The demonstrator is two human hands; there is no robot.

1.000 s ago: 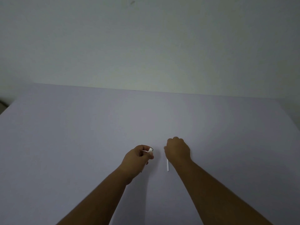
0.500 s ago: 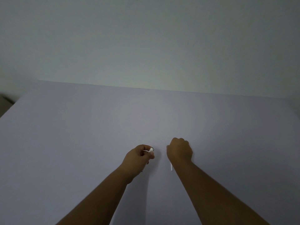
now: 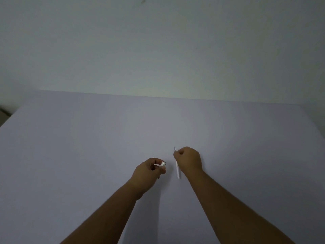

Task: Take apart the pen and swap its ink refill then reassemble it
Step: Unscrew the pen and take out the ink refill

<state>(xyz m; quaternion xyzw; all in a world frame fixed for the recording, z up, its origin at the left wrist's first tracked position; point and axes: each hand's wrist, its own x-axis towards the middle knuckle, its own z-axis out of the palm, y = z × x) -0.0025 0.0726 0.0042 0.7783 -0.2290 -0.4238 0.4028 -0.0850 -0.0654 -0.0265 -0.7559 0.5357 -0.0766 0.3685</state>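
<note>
I sit at a broad table (image 3: pixel 88 155) with a plain, pale lavender-grey top that fills the near and middle of my view, its surface smooth and unmarked. Its far edge runs straight across, meeting a bare greenish-white wall (image 3: pixel 158 50) that takes up the whole far half. High on that wall, a little left of centre, I see a small dark mark (image 3: pixel 143 1). At the far left, past the table's corner, a dim strip of something darker (image 3: pixel 4 112) shows; I cannot tell what.

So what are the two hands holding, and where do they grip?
The right hand pinches a thin white refill near its dark-tipped end. The left hand pinches a small silvery pen piece.
</note>
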